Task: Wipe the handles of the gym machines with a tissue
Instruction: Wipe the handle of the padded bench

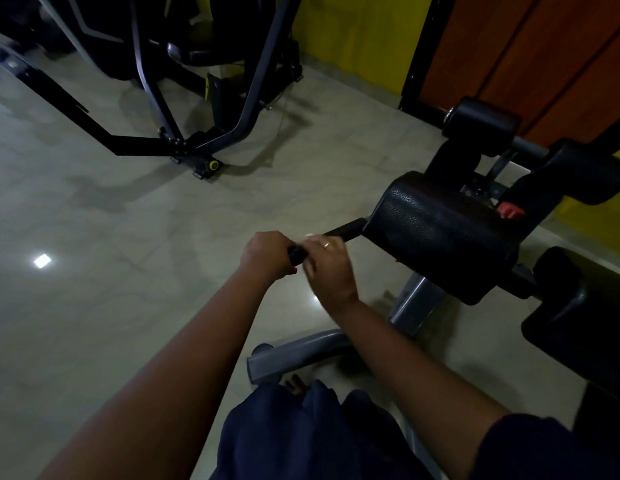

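Note:
A black handle bar (348, 230) sticks out to the left from a black padded roller (440, 233) of the machine at right. My left hand (267, 252) grips the free end of the handle. My right hand (327, 263) is curled over the bar just beside it, and a small white edge of tissue (309, 235) shows above its fingers. Most of the tissue is hidden under that hand.
Grey metal frame tubes (294, 355) of this machine run along the floor near my legs. More black pads (578, 323) lie to the right. Another machine with a dark angled frame (184, 140) stands at the back left on the glossy tiled floor (128, 271).

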A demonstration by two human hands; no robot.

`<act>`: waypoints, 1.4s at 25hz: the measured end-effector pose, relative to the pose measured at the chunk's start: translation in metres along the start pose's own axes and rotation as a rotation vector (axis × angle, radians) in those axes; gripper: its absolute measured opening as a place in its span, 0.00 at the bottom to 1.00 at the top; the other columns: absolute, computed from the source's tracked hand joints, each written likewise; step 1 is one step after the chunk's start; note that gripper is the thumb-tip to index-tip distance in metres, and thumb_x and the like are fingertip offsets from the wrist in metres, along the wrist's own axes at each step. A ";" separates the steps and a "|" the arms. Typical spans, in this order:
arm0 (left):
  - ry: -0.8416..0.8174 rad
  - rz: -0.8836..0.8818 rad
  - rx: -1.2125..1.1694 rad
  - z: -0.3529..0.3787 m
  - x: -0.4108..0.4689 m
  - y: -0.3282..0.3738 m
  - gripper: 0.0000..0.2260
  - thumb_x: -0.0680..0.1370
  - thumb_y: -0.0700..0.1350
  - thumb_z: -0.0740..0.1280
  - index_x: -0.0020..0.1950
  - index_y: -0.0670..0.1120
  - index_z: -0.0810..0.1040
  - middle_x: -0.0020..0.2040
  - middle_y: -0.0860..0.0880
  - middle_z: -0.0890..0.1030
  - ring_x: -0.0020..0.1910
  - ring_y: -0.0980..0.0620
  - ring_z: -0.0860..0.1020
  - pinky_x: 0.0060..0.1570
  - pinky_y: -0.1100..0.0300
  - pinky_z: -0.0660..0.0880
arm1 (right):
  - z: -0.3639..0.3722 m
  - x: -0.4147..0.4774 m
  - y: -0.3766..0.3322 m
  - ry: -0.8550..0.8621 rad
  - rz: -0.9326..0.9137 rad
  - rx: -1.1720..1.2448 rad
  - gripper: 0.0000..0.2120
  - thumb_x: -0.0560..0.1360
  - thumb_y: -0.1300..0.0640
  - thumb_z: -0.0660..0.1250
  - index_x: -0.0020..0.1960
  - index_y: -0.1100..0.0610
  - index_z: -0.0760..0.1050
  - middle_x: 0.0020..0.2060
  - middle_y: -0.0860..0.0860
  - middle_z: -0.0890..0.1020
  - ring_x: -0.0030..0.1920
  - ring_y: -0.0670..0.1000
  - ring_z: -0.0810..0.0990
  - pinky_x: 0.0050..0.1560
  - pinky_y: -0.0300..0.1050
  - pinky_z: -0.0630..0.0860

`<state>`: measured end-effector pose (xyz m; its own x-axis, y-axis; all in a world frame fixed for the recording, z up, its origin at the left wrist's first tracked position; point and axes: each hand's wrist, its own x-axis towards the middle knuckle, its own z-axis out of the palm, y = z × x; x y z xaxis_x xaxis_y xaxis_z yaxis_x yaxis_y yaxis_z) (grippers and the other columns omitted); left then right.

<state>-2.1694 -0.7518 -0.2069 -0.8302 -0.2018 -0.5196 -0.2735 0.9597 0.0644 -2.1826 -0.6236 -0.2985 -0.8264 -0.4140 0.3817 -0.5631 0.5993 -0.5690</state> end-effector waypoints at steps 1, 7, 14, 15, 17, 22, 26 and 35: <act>0.000 0.013 0.006 0.000 -0.001 -0.001 0.20 0.76 0.50 0.71 0.68 0.51 0.75 0.59 0.47 0.80 0.59 0.47 0.77 0.50 0.58 0.74 | 0.001 -0.008 -0.002 0.026 -0.050 0.047 0.16 0.68 0.70 0.65 0.54 0.62 0.80 0.52 0.56 0.82 0.53 0.55 0.75 0.58 0.35 0.66; -0.027 0.025 -0.131 0.000 -0.002 -0.008 0.25 0.76 0.47 0.71 0.73 0.52 0.70 0.66 0.47 0.76 0.63 0.47 0.75 0.61 0.57 0.72 | 0.013 0.007 -0.052 0.502 1.005 0.639 0.12 0.75 0.66 0.67 0.59 0.62 0.77 0.52 0.54 0.79 0.51 0.49 0.78 0.45 0.20 0.67; -0.007 -0.163 -0.652 0.015 0.000 -0.019 0.25 0.73 0.43 0.74 0.69 0.49 0.74 0.61 0.45 0.79 0.58 0.44 0.78 0.57 0.57 0.76 | 0.021 0.029 -0.005 0.350 1.492 1.536 0.16 0.79 0.72 0.57 0.63 0.62 0.73 0.53 0.59 0.79 0.54 0.56 0.81 0.49 0.43 0.78; -0.003 -0.200 -0.704 0.017 0.002 -0.020 0.26 0.73 0.43 0.74 0.70 0.48 0.73 0.61 0.44 0.79 0.59 0.44 0.78 0.58 0.55 0.77 | 0.026 0.023 -0.008 0.258 1.436 1.672 0.17 0.79 0.73 0.57 0.63 0.60 0.74 0.49 0.57 0.81 0.51 0.54 0.82 0.48 0.43 0.79; 0.004 -0.280 -0.780 0.023 0.004 -0.020 0.28 0.73 0.41 0.74 0.72 0.45 0.70 0.61 0.42 0.78 0.58 0.43 0.79 0.58 0.52 0.78 | 0.033 0.012 -0.023 -0.068 1.321 1.711 0.18 0.78 0.72 0.58 0.60 0.55 0.76 0.45 0.54 0.83 0.45 0.49 0.82 0.46 0.40 0.79; 0.088 -0.372 -0.979 0.031 -0.006 -0.016 0.22 0.74 0.41 0.73 0.67 0.45 0.76 0.59 0.43 0.80 0.47 0.48 0.81 0.45 0.60 0.80 | 0.018 0.008 -0.033 -0.181 1.360 1.584 0.16 0.75 0.73 0.64 0.62 0.65 0.75 0.49 0.58 0.83 0.47 0.51 0.82 0.43 0.38 0.80; 0.153 -0.368 -1.155 0.040 -0.016 -0.014 0.19 0.75 0.43 0.73 0.65 0.43 0.78 0.56 0.42 0.82 0.47 0.47 0.82 0.41 0.62 0.80 | 0.005 -0.015 -0.046 -0.003 1.369 1.394 0.10 0.73 0.70 0.68 0.55 0.68 0.77 0.48 0.61 0.84 0.46 0.54 0.84 0.48 0.42 0.81; 0.172 -0.493 -2.096 0.056 -0.038 -0.013 0.32 0.82 0.61 0.53 0.68 0.32 0.69 0.64 0.36 0.76 0.63 0.40 0.76 0.62 0.50 0.73 | -0.009 -0.003 -0.052 -0.042 0.214 0.267 0.09 0.74 0.65 0.66 0.52 0.59 0.82 0.51 0.52 0.82 0.53 0.50 0.77 0.54 0.33 0.69</act>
<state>-2.1067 -0.7455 -0.2355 -0.5348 -0.4265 -0.7294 -0.3142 -0.7010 0.6402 -2.1509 -0.6473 -0.2634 -0.9216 -0.3293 0.2057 -0.3504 0.4773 -0.8058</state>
